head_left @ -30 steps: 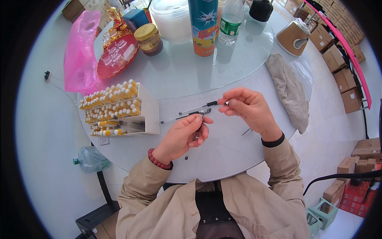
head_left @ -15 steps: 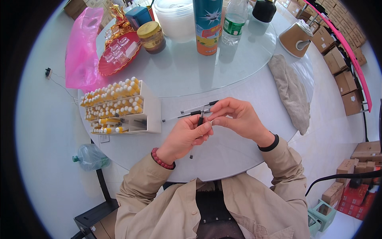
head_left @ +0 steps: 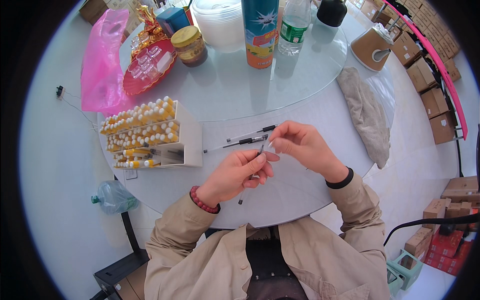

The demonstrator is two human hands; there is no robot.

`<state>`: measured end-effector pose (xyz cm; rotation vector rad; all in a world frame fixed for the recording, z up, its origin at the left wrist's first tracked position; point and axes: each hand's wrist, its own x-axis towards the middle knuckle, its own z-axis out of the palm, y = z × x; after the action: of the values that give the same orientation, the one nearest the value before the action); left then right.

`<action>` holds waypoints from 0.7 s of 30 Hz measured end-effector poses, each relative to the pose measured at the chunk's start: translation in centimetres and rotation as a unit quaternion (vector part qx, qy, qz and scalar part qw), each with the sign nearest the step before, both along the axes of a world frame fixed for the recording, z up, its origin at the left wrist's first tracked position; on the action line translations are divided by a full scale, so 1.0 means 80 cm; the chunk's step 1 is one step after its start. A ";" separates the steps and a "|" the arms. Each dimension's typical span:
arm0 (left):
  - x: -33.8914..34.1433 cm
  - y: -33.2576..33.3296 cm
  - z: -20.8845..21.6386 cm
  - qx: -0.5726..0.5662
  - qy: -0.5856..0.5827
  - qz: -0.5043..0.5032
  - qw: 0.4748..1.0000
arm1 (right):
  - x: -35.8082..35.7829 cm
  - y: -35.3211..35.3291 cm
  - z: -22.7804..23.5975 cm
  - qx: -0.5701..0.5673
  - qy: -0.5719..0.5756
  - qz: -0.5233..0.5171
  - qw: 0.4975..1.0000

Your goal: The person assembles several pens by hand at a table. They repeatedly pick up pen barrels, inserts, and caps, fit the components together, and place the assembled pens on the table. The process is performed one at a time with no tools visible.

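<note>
My left hand (head_left: 242,170) is closed around a slim pen with a clear barrel (head_left: 242,198); its dark tip end shows above the thumb, and the fingers hide its middle. Just to the right, my right hand (head_left: 304,147) pinches a tiny white piece (head_left: 271,144), too small to name, a short way from the pen's tip. On the table beyond both hands lie two more clear pens with black grips, a nearer pen (head_left: 245,142) and a farther pen (head_left: 265,129).
A white rack (head_left: 191,137) full of yellow tubes with white ends stands to the left. Behind it are a pink bag (head_left: 104,65) and a red tray (head_left: 132,86). A spray can (head_left: 260,35) and bottle (head_left: 294,32) stand on the glass turntable; a grey cloth (head_left: 364,117) lies right.
My right hand has drawn slightly away from the pen tip with the white piece between its fingers. The pen in my left hand has tilted and sits lower in the grip.
</note>
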<state>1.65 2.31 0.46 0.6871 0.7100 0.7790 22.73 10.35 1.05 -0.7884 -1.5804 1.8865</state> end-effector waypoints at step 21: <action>-0.001 -0.001 -0.001 -0.040 -0.046 -0.030 0.998 | 0.001 0.002 0.006 -0.024 0.009 0.039 0.999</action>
<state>1.57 2.23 0.39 0.5938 0.6316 0.7186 22.80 10.47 1.56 -0.7362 -1.5817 1.9874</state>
